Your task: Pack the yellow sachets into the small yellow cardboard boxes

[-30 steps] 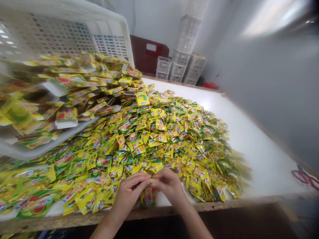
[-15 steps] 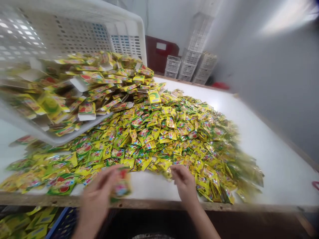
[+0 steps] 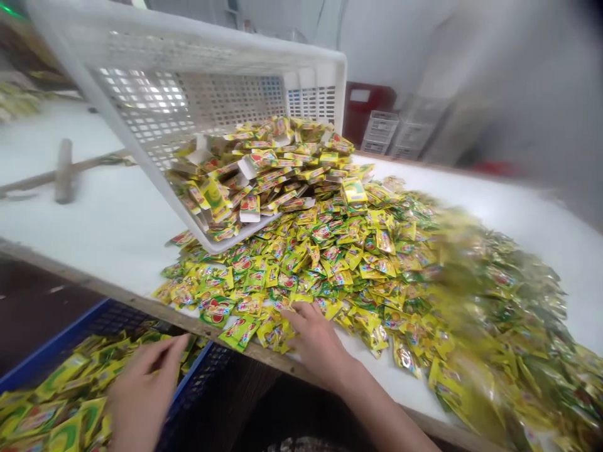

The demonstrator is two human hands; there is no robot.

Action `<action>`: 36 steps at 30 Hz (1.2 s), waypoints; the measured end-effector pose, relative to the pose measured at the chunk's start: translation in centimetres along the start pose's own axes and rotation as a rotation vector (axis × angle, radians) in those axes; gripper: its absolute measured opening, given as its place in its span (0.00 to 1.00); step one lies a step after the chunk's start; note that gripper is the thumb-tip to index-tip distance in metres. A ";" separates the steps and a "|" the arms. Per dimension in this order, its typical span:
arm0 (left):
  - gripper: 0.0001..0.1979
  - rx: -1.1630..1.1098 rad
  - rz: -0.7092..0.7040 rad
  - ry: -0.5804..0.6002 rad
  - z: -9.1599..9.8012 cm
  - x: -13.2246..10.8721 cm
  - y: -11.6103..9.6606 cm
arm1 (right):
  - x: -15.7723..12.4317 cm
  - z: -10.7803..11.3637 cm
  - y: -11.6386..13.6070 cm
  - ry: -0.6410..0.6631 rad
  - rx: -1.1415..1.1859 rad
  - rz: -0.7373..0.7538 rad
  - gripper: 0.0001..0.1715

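Note:
Below the table edge, my left hand point(image 3: 148, 386) is over a blue crate point(image 3: 89, 317) of yellow-green packets point(image 3: 61, 376). Its thumb and forefinger are stretched out; no packet shows clearly between them, and the other fingers are hidden. My right hand point(image 3: 315, 339) rests at the near edge of a heap of small shiny sachets point(image 3: 343, 263) with fruit pictures. The fingers are apart and touch the sachets, one yellow sachet point(image 3: 273, 333) lying beside the thumb side.
A white perforated basket point(image 3: 198, 53) lies tipped on the white table point(image 3: 113, 220), with small yellow cartons point(image 3: 264, 169) spilling from its mouth onto the heap. Stacked white crates point(image 3: 379, 129) and a dark red object point(image 3: 370, 103) stand behind. A blurred cylindrical object point(image 3: 65, 169) is at the left.
My left hand has gone from the table edge down over the blue crate; the packet it held no longer shows in it. My right hand has moved left onto sachets. The view has turned left.

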State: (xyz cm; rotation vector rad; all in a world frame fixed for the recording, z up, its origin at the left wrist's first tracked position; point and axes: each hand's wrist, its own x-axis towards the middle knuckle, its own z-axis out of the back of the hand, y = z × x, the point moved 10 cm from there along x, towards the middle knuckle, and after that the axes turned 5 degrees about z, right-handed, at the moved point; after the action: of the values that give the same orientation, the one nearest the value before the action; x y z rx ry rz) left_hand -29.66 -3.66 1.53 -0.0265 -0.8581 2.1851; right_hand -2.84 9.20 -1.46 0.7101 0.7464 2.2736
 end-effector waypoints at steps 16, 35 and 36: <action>0.27 -0.790 0.253 0.814 -16.7 -9.7 -13.0 | -5.0 3.6 -7.1 -0.445 0.940 -0.521 0.16; 0.15 -1.052 0.522 0.873 -21.0 -12.6 -17.7 | -8.7 7.7 -7.7 -0.549 0.339 -0.473 0.10; 0.15 -0.967 0.436 0.829 -20.8 -11.7 -17.3 | -9.1 7.5 -7.9 -0.549 0.298 -0.505 0.09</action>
State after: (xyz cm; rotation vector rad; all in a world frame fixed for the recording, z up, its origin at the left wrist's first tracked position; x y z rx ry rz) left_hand -4.35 8.54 -7.19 -1.5729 -1.3521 1.6151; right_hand 11.07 10.29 -4.10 1.0815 0.8742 1.4351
